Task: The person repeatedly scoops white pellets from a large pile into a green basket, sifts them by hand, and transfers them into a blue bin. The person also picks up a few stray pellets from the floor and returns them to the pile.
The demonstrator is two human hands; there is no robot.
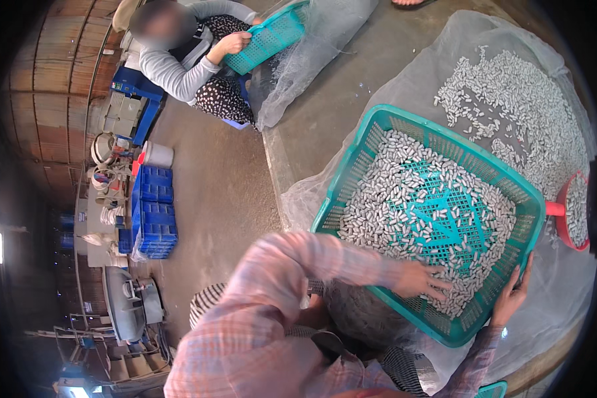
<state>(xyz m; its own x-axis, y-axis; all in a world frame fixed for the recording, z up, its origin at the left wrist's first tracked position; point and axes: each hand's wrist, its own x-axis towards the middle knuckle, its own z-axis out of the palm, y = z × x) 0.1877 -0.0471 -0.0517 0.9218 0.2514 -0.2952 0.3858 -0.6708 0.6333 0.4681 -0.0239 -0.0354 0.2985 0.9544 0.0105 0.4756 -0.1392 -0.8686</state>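
- While the left hand point(423, 280) lays loose, spread fingers on grey pellets point(371, 199) in the green basket point(452, 335),
- the right hand point(511, 295) touches its rim; whether clenched, I cannot tell.

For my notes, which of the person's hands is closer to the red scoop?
Right. The right hand is at the right edge of the green basket, below and left of the red scoop; the left hand is farther off, inside the basket on grey pellets.
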